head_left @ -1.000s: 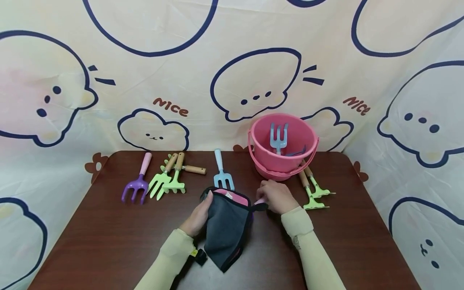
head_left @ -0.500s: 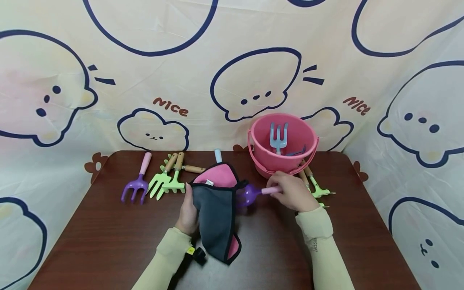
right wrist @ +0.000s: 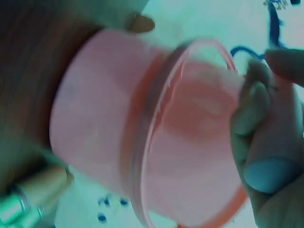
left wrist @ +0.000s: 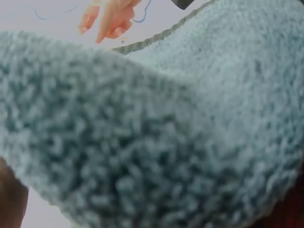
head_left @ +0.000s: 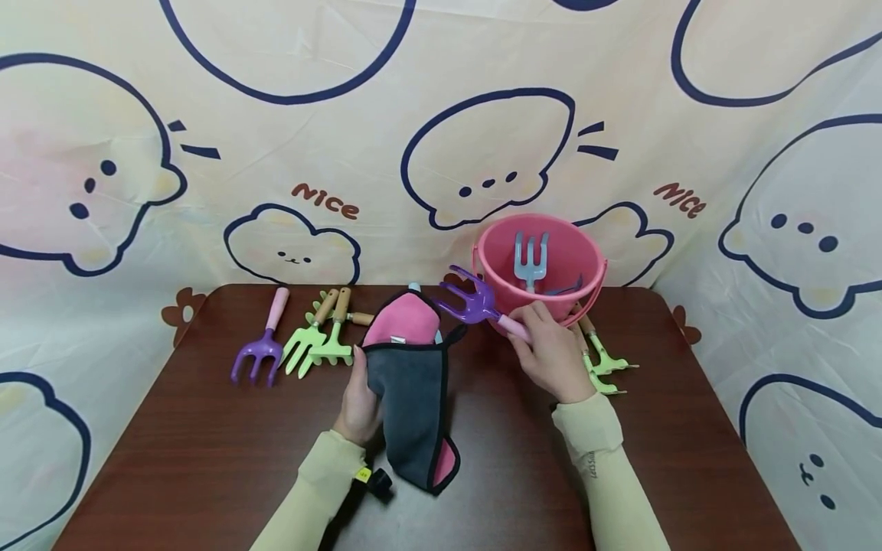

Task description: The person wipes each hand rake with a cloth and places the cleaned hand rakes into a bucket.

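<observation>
My left hand (head_left: pixel 358 402) grips the left edge of a dark grey cloth (head_left: pixel 413 405) with a pink inner side and black binding. Its fuzzy surface fills most of the left wrist view. In my right hand (head_left: pixel 554 352) is a purple hand fork (head_left: pixel 478 302), pinched by its pink handle. The fork's tines point up and left, beside the rim of the pink bucket (head_left: pixel 510 302). Inside the bucket, a light-blue fork (head_left: pixel 530 264) stands tines up and a blue tool part shows. In the right wrist view, the handle end (right wrist: pixel 270 175) pokes out of my curled fingers.
Another purple fork (head_left: pixel 259 352) and several green tools with wooden handles (head_left: pixel 334 348) lie at the back left. Green rakes (head_left: pixel 602 367) lie right of the bucket. A light-blue handle tip (head_left: pixel 414 287) shows behind the cloth. A patterned curtain backs the table.
My right hand has drawn the purple fork away from the cloth and raised it up to the bucket's left front. The cloth has shifted left and up, with more pink showing.
</observation>
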The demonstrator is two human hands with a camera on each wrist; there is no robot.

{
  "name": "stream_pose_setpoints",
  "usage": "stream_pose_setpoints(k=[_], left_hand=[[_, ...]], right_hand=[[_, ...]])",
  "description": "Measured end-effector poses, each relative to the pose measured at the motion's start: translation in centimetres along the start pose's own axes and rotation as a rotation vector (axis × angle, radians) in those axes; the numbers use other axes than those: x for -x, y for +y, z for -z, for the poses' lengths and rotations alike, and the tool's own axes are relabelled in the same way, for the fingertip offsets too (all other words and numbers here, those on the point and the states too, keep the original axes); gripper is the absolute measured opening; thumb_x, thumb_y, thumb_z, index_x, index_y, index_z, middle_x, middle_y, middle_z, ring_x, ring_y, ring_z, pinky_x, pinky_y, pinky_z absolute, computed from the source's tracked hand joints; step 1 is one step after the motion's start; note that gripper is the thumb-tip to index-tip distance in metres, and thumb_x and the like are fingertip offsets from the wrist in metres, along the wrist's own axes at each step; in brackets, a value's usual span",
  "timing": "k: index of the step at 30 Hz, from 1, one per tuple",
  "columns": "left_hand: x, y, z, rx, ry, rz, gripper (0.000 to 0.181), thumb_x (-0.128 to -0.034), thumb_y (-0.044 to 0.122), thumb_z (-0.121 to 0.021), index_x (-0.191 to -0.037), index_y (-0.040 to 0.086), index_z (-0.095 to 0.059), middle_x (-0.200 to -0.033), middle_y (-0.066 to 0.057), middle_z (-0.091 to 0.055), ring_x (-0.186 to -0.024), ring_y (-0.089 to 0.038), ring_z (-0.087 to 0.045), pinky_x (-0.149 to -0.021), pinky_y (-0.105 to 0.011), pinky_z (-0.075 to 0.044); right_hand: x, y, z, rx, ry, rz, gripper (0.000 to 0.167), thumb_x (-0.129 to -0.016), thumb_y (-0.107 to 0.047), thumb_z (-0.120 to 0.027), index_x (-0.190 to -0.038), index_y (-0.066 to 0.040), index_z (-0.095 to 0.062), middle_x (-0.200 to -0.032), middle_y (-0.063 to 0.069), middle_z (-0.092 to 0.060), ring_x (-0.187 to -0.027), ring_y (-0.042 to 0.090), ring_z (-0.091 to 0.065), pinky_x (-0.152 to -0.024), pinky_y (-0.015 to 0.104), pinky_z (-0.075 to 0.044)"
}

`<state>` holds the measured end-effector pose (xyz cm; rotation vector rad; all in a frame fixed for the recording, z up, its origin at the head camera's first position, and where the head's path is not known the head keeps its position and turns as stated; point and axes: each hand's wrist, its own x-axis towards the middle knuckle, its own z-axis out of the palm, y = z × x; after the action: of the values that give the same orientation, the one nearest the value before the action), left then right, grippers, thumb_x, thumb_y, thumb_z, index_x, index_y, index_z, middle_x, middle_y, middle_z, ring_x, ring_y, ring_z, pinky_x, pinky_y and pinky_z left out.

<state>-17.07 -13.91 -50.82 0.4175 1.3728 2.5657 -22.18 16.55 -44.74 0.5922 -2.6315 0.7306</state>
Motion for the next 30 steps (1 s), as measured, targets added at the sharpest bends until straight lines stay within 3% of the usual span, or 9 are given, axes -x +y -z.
stream_pose_setpoints(k=[6, 10, 15, 18, 23, 25, 27, 30], left_hand=[[0.0, 0.0, -0.2, 0.032, -0.012, 0.007, 0.078, -0.1023, 0.069, -0.011, -0.16, 0.018, -0.02, -0.15, 0.015, -0.051, -0.136, -0.002, -0.051, -0.113, -0.024, -0.044], [0.0, 0.1, -0.5, 0.112, -0.022, -0.032, 0.07, -0.1038, 0.066, -0.011, -0.155, 0.024, -0.033, -0.148, 0.014, -0.053, -0.134, -0.003, -0.053, -0.111, -0.024, -0.045], [-0.1, 0.8, -1.1, 0.305, -0.155, -0.118, 0.073, -0.1081, 0.054, 0.001, -0.153, 0.018, -0.043, -0.146, 0.003, -0.058, -0.133, -0.01, -0.056, -0.111, -0.028, -0.046], [-0.1, 1.0, -1.2, 0.365, -0.22, -0.139, 0.076, -0.1077, 0.051, 0.006, -0.155, 0.016, -0.041, -0.149, 0.0, -0.056, -0.136, -0.012, -0.055, -0.113, -0.029, -0.045], [0.0, 0.9, -1.5, 0.352, -0.169, -0.144, 0.068, -0.1083, 0.053, 0.0, -0.158, 0.022, -0.034, -0.153, 0.005, -0.052, -0.139, -0.009, -0.052, -0.115, -0.028, -0.043], [0.1, 0.9, -1.6, 0.351, -0.138, -0.135, 0.065, -0.1087, 0.055, -0.006, -0.158, 0.023, -0.035, -0.153, 0.006, -0.052, -0.138, -0.008, -0.052, -0.114, -0.027, -0.043], [0.1, 0.9, -1.7, 0.354, -0.127, -0.134, 0.065, -0.1085, 0.056, -0.008, -0.158, 0.023, -0.035, -0.153, 0.007, -0.052, -0.138, -0.008, -0.052, -0.114, -0.027, -0.043], [0.1, 1.0, -1.9, 0.377, -0.134, -0.133, 0.068, -0.1079, 0.057, -0.007, -0.156, 0.02, -0.037, -0.152, 0.003, -0.054, -0.138, -0.01, -0.053, -0.115, -0.028, -0.043]], right_hand=[[-0.1, -0.9, -2.0, -0.245, -0.067, 0.017, 0.035, -0.093, -0.006, -0.077, -0.121, -0.011, -0.058, -0.108, 0.008, -0.068, -0.092, 0.023, -0.063, -0.089, 0.044, -0.059], [-0.1, -1.4, -3.0, -0.311, -0.081, -0.012, 0.034, -0.096, -0.006, -0.073, -0.123, -0.011, -0.054, -0.109, 0.008, -0.066, -0.095, 0.023, -0.062, -0.089, 0.043, -0.058], [-0.1, -2.4, -3.9, -0.324, -0.065, -0.048, 0.036, -0.097, -0.004, -0.07, -0.127, -0.009, -0.051, -0.114, 0.011, -0.062, -0.099, 0.025, -0.062, -0.093, 0.044, -0.058], [0.0, -3.0, -4.8, -0.316, -0.061, -0.097, 0.038, -0.098, -0.004, -0.069, -0.129, -0.01, -0.049, -0.119, 0.012, -0.061, -0.104, 0.027, -0.063, -0.098, 0.046, -0.057], [0.1, -3.5, -5.9, -0.301, -0.027, -0.212, 0.035, -0.099, -0.005, -0.067, -0.128, -0.008, -0.048, -0.12, 0.015, -0.059, -0.105, 0.03, -0.062, -0.098, 0.047, -0.056], [0.2, -3.7, -6.1, -0.317, -0.003, -0.221, 0.035, -0.099, -0.006, -0.067, -0.128, -0.006, -0.048, -0.12, 0.016, -0.059, -0.104, 0.031, -0.062, -0.097, 0.048, -0.056], [0.3, -3.9, -6.3, -0.339, 0.006, -0.194, 0.035, -0.099, -0.005, -0.068, -0.128, -0.007, -0.049, -0.119, 0.014, -0.06, -0.104, 0.03, -0.062, -0.098, 0.047, -0.056], [0.4, -4.1, -6.8, -0.357, -0.018, -0.074, 0.035, -0.097, -0.004, -0.07, -0.127, -0.009, -0.052, -0.117, 0.011, -0.062, -0.104, 0.025, -0.065, -0.098, 0.045, -0.057]])
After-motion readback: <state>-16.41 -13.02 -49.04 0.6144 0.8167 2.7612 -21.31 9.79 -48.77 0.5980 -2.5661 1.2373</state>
